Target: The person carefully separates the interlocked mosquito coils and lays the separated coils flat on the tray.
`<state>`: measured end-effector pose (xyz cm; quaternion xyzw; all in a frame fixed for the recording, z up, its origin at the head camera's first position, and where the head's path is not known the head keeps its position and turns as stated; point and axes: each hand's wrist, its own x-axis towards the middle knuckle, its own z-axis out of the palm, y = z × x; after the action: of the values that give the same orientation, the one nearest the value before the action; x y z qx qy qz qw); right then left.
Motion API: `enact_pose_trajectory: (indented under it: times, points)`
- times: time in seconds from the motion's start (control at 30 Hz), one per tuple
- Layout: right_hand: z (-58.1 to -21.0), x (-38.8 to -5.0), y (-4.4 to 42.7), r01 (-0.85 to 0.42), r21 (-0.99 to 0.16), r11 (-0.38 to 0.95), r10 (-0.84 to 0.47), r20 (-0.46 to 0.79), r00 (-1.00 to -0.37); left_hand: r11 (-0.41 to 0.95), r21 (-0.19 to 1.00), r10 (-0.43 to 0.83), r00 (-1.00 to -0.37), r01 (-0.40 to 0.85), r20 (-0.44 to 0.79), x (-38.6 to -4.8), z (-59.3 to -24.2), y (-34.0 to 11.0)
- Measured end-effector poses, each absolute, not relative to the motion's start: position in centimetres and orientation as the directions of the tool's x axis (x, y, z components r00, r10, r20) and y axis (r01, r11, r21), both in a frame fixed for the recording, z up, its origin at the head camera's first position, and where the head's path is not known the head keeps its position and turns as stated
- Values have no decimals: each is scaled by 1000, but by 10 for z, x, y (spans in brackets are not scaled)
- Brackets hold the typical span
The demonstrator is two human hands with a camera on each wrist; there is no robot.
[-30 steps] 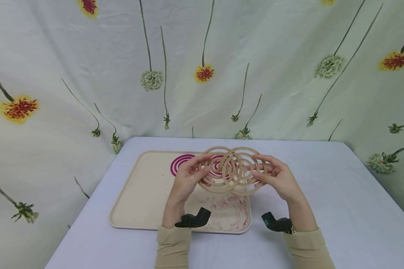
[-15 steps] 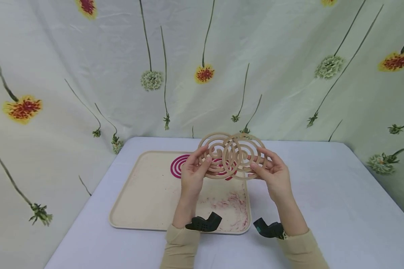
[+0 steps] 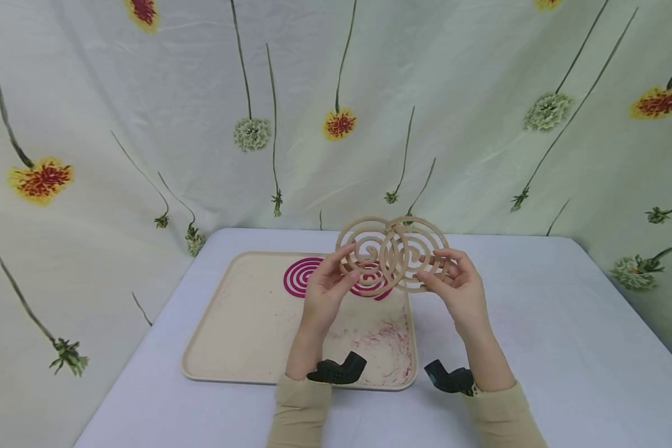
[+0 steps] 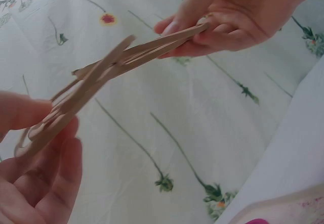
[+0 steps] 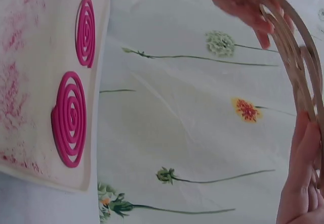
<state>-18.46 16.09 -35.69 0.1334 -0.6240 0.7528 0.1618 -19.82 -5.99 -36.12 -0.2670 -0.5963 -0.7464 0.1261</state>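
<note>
Two tan mosquito coils, a left coil [image 3: 369,219] and a right coil [image 3: 425,221], are held up over the tray's far right part. Their rings overlap in the middle. By its outer rings my left hand [image 3: 323,295] pinches the left coil between thumb and fingers. My right hand [image 3: 463,295] pinches the right coil's outer side. Seen nearly edge-on in the left wrist view, the coils [image 4: 93,85] cross at a slight angle. Two magenta coils, one [image 3: 297,277] left of my left hand and another [image 5: 71,120] partly hidden behind the tan pair in the head view, lie on the tray.
A beige tray [image 3: 241,336] with raised edges lies on the white-covered table [image 3: 560,323]. Magenta smears mark its right part. A flower-printed cloth [image 3: 470,155] hangs behind the table. Black wrist cameras sit on both my wrists.
Both hands have risen and lifted the tan coils higher. Over the last half second the coils have twisted against each other, tilting at an angle where they overlap. The magenta coils stay put.
</note>
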Motion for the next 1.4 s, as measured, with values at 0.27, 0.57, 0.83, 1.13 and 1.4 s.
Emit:
enact_pose_trajectory:
  times: [0.27,0.57,0.83,1.13,1.4]
  points:
    - [-356,-185,194,-447,-894,-6,-329,424,-844,-244,888,364,-811,391,457,-198,-363,-88]
    - [-357,-186,202,-417,-906,79,-358,365,-860,-181,913,288,-868,365,404,-199,-366,-83]
    - [-359,-187,179,-416,-909,-14,-51,416,-908,-331,872,-70,-931,361,359,-200,-363,-54]
    - [-364,-187,143,-477,-848,-231,254,421,-871,-469,769,-305,-896,435,321,-193,-359,-24]
    - [-367,-185,135,-522,-832,-191,254,471,-845,-473,764,-348,-890,438,295,-191,-361,-17]
